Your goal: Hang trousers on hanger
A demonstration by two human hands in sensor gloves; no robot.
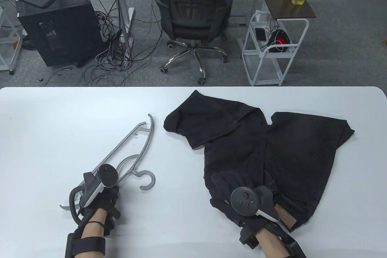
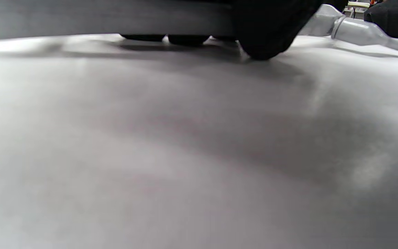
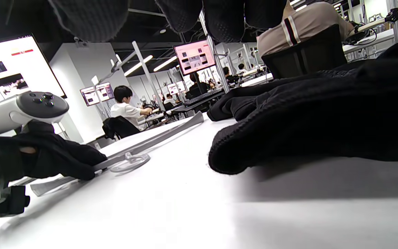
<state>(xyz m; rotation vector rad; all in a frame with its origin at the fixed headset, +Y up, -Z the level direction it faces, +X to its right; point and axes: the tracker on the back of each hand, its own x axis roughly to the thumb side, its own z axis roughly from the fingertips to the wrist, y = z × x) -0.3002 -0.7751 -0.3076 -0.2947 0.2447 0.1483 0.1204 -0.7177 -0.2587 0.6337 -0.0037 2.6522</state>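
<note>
Gripping looks likely on the left: the left hand [image 1: 101, 200] lies over the lower bar of the grey plastic hanger [image 1: 133, 146], fingertips down on the white table [image 1: 45, 125], though whether the fingers close round the bar is hidden under the tracker; hook and shoulders run away from it toward the cloth, probably to keep the hanger steady and ready to lift. To its right, the right hand [image 1: 239, 197] rests flat on the near edge of the crumpled black trousers [image 1: 272, 149], fingers spread, seemingly pinning them while a hold is sought.
</note>
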